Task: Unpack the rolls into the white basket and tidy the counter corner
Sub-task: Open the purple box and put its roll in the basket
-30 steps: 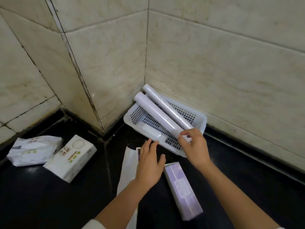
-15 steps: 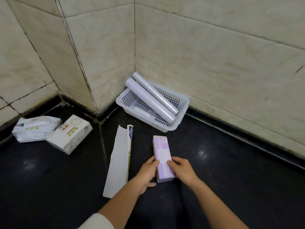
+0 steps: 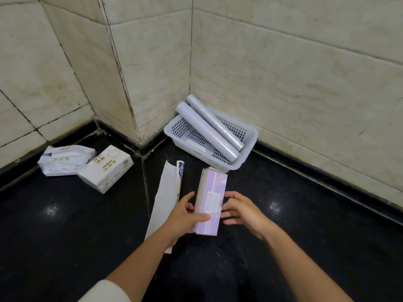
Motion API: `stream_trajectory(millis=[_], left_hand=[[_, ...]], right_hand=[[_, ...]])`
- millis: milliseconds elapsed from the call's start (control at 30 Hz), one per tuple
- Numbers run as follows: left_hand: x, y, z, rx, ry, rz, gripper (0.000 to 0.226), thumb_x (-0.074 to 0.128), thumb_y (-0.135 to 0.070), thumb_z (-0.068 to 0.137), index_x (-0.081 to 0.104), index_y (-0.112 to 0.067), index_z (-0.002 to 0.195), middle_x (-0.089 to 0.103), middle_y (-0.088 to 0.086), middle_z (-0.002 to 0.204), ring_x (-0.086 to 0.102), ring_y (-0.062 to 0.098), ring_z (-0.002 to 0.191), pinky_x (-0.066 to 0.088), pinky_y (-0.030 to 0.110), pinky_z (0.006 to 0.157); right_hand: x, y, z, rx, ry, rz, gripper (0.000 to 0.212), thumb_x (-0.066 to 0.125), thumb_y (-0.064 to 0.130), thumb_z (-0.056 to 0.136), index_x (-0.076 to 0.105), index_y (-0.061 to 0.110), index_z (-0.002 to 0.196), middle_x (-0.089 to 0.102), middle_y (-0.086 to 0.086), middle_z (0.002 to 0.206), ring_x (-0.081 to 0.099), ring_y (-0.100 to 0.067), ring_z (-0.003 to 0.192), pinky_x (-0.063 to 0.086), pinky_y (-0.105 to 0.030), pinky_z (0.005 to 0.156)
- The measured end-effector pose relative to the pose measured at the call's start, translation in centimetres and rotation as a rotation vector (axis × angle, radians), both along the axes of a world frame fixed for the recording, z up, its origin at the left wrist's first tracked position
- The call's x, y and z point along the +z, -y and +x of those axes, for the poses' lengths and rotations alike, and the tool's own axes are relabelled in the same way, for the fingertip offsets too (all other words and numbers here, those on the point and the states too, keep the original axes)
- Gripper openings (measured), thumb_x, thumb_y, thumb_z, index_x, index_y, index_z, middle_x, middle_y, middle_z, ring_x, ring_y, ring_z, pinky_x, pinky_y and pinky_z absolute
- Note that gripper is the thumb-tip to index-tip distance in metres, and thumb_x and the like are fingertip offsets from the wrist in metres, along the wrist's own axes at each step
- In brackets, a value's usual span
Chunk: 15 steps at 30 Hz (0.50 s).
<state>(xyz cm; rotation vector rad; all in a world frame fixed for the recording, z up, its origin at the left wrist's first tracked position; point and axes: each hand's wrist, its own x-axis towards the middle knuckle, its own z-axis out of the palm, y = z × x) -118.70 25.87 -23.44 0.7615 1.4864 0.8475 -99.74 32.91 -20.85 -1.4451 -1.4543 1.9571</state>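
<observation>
Purple box [image 3: 211, 199], long axis toward basket [image 3: 248, 147]

Black counter [image 3: 65, 236]: white basket [image 3: 248, 153], flattened box [image 3: 165, 192], two tissue packs [image 3: 104, 168].

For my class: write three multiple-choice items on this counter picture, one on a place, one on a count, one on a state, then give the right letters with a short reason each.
1. Where is the white basket?
A. in the wall corner
B. at the counter's near edge
C. on the tissue pack

2. How many rolls lie in the basket?
A. one
B. two
C. four

3. What is the state of the purple box?
A. lying inside the basket
B. crushed flat
C. held in the left hand

Answers: 1 A, the basket sits where the tiled walls meet. 2 B, two long rolls lean side by side. 3 C, the left fingers wrap the box, the right hand beside it.
</observation>
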Motion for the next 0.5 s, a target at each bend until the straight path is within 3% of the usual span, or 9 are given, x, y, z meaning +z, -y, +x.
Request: stream_trajectory(millis=[100,200,333,500], left_hand=[[0.0,0.8,-0.6,-0.093,-0.123,0.022,0.071,0.081,-0.020,0.071,0.046,-0.028,0.132,0.057,0.001,0.116,0.059,0.014,0.104,0.058,0.034,0.082],[0.5,1.1,-0.4,-0.147,-0.336,0.060,0.069,0.080,-0.022,0.072,0.041,-0.029,0.128,0.047,-0.003,0.117,0.050,0.013,0.108,0.051,0.033,0.094],[1.1,1.3,0.0,-0.110,-0.460,0.143,0.072,0.081,-0.023,0.072,0.039,-0.028,0.130,0.040,-0.004,0.122,0.044,0.013,0.116,0.047,0.038,0.103],[1.0,1.6,-0.1,-0.109,-0.458,0.174,0.070,0.081,-0.023,0.072,0.040,-0.029,0.129,0.047,-0.006,0.130,0.044,0.013,0.122,0.047,0.041,0.103]], right_hand=[[1.2,-1.3,-0.4,-0.046,0.047,0.115,0.051,0.065,0.048,0.079,0.052,0.029,0.125,0.073,0.003,0.105,0.070,-0.014,0.097,0.058,-0.036,0.080],[2.4,-2.1,-1.0,-0.028,0.070,0.215,0.063,0.066,0.060,0.075,0.050,0.032,0.129,0.071,0.006,0.105,0.068,-0.009,0.098,0.058,-0.032,0.079],[2.7,-2.3,-1.5,0.028,0.126,0.313,0.055,0.067,0.050,0.082,0.057,0.022,0.128,0.072,-0.003,0.100,0.071,-0.011,0.086,0.057,-0.020,0.067],[2.6,-1.8,-1.0,0.018,0.078,0.337,0.042,0.058,0.043,0.090,0.061,0.018,0.123,0.074,-0.003,0.098,0.071,-0.013,0.088,0.059,-0.030,0.078]])
